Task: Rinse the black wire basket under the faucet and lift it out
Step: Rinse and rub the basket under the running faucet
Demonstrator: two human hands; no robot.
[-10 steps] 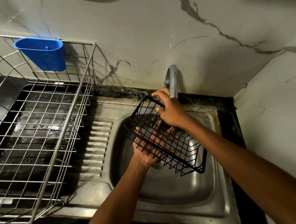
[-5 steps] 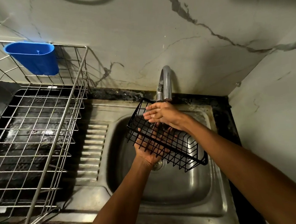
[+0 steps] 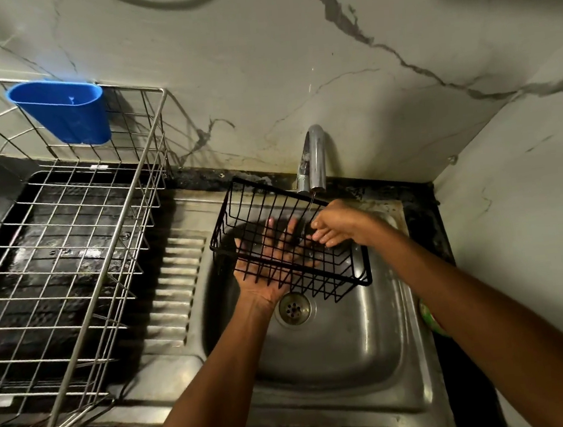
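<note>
1. Marble-look wall panels (image 3: 258, 60) with dark veins close off the back and right of a dim sink corner, and everything below is placed against the steel sink (image 3: 339, 362).
2. Nearest the viewer, two bare forearms reach in over the sink's front rim, the left one from the bottom centre, the right one from the bottom right.
3. Just right of the sink's right rim, a small green and red thing (image 3: 433, 319) shows beside the right forearm; what it is cannot be told.
4. In the floor of the sink sits the round drain (image 3: 294, 308), with the left wrist passing just beside it.
5. Above the drain, the left hand (image 3: 271, 266) lies palm up with its fingers spread flat beneath the black wire basket (image 3: 286, 240), carrying it from below; the fingers show through the wires.
6. That basket is held tilted over the back half of the sink, clear of the bowl's floor, its open top turned toward the wall and its left end higher than its right.
7. At the basket's right part, the right hand (image 3: 337, 223) has its fingers curled in among the wires; whether they pinch a wire or only rub it cannot be told.
8. At the sink's back edge stands the chrome faucet (image 3: 312, 158), and a thin stream falls from its spout onto the basket beside the right hand.
9. Left of the sink, past the ribbed drainboard (image 3: 173, 285), stands a steel wire dish rack (image 3: 70, 251) over a wet dark tray.
10. On that rack's far rim, against the wall, hangs a blue plastic cup (image 3: 64, 113).
</note>
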